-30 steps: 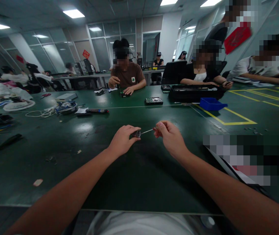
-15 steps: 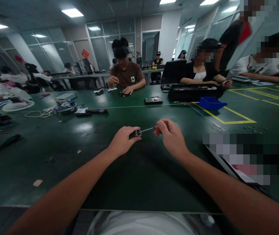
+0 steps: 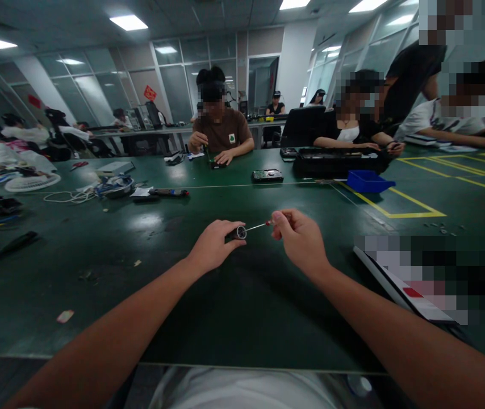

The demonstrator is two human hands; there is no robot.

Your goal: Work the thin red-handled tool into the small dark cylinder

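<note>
In the head view, take the clock as centred between the two hands, with twelve towards the far edge of the table (image 3: 268, 318). The left hand (image 3: 210, 245), on the nine o'clock side, is narrowed around a small dark cylinder (image 3: 241, 232), thumb below and fingers above, its pale-rimmed open end facing three o'clock. The right hand (image 3: 302, 243), on the three o'clock side, pinches the reddish end of a thin metal tool (image 3: 256, 227) between thumb and curled fingers. The tool's shaft slants slightly downward to the cylinder's open mouth; how far its tip goes in cannot be told. Both things are held above the table, in the middle of the view.

Near twelve o'clock lies a device with an exposed circuit board (image 3: 267, 175). At two o'clock is a long black case (image 3: 340, 163), with a blue tray (image 3: 367, 182) just on its near side, partly over yellow lines. Small loose bits (image 3: 442, 227) lie at three o'clock, and white papers (image 3: 381, 277) towards four. At ten o'clock is a dark pen-shaped tool (image 3: 169, 193), with a cable tangle (image 3: 117, 187) beyond it; a pale scrap (image 3: 65, 316) lies at eight. Between eleven and twelve, a co-worker in a brown shirt (image 3: 219, 129) handles a small dark item.
</note>
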